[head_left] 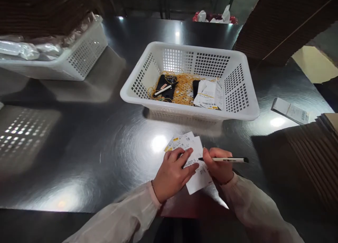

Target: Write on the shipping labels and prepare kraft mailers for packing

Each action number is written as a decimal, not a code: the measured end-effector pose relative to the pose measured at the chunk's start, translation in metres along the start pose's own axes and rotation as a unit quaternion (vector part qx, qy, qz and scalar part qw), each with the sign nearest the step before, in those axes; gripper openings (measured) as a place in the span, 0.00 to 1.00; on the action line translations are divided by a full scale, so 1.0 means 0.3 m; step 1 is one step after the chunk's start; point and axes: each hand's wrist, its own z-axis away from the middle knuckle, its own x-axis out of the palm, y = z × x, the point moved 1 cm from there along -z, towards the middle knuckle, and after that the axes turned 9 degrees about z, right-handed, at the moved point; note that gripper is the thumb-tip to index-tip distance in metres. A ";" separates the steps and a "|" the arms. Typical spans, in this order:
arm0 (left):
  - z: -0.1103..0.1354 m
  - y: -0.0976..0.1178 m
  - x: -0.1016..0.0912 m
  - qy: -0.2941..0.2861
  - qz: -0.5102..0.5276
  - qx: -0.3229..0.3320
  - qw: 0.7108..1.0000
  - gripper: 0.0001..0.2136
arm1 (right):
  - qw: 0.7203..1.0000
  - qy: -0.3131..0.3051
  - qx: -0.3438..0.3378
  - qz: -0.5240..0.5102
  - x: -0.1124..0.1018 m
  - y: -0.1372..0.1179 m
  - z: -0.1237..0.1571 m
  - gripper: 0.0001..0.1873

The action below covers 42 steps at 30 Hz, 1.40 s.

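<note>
My left hand [173, 174] lies over several printed paper slips [202, 181] on the metal table, its fingers spread across them. The slips are fanned, with yellow marks and barcodes on those underneath. Handwriting shows on the top slip. My right hand [219, 165] is closed around a white marker pen [229, 160] with a black end. The pen's dark tip is at the top slip, close to my left fingertips. Its barrel points to the right.
A white perforated basket [188, 111] ahead holds yellow rubber bands [185, 88], another pen [166, 89], dark devices and a bundle of slips [207, 93]. Another basket [84, 58] with plastic-wrapped items stands left. A slip stack [290, 111] and cardboard [317, 162] lie right.
</note>
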 end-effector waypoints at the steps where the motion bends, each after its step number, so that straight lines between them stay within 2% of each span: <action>1: 0.000 -0.001 0.001 0.000 0.003 0.000 1.000 0.09 | 1.000 0.005 0.004 -0.001 -0.001 0.000 0.000 0.23; 7: -0.002 0.000 0.001 0.007 0.002 0.002 1.000 0.09 | 1.000 -0.013 0.008 0.004 0.006 0.001 -0.004 0.25; 30: -0.005 0.001 -0.005 -0.001 0.006 0.002 1.000 0.09 | 1.000 -0.008 0.014 0.003 0.002 0.007 -0.012 0.24; 34: 0.005 0.006 -0.015 0.016 0.024 -0.001 1.000 0.08 | 0.992 0.023 0.118 -0.036 0.002 0.019 -0.001 0.24; 36: 0.026 0.012 -0.029 0.030 0.039 0.008 0.999 0.08 | 0.986 0.001 0.153 -0.058 0.004 0.027 0.004 0.19; 39: 0.076 0.019 -0.066 0.045 0.046 0.011 0.998 0.08 | 0.987 -0.064 0.123 -0.083 0.002 0.030 0.006 0.08; 42: 0.116 0.014 -0.110 0.071 0.028 -0.032 0.997 0.05 | 0.987 -0.087 0.093 -0.100 -0.007 0.019 -0.003 0.08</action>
